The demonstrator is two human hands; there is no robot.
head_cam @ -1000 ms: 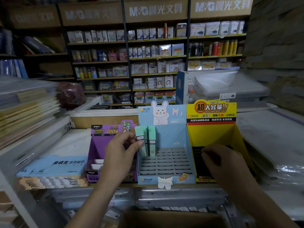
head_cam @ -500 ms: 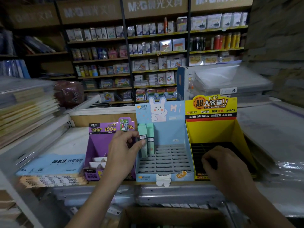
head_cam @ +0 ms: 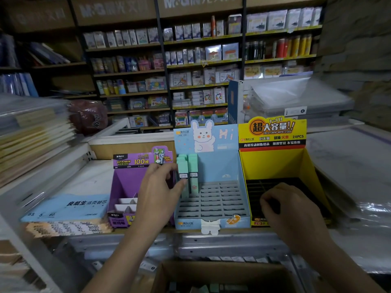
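The blue display box (head_cam: 224, 166) stands on the shelf beside the yellow display box (head_cam: 273, 163). The right hand (head_cam: 289, 210) rests curled on the yellow box's dark grid; I cannot tell whether it holds anything. The left hand (head_cam: 157, 191) pinches a mint case (head_cam: 182, 168) between thumb and fingers (head_cam: 167, 166) at the blue box's back left corner, touching its neighbour (head_cam: 193, 172). Seating is likely in hand; next, release and fetch another. Since a second ago, both hands have barely shifted.

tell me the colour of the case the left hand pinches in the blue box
The case is mint green, seen best in the head view.
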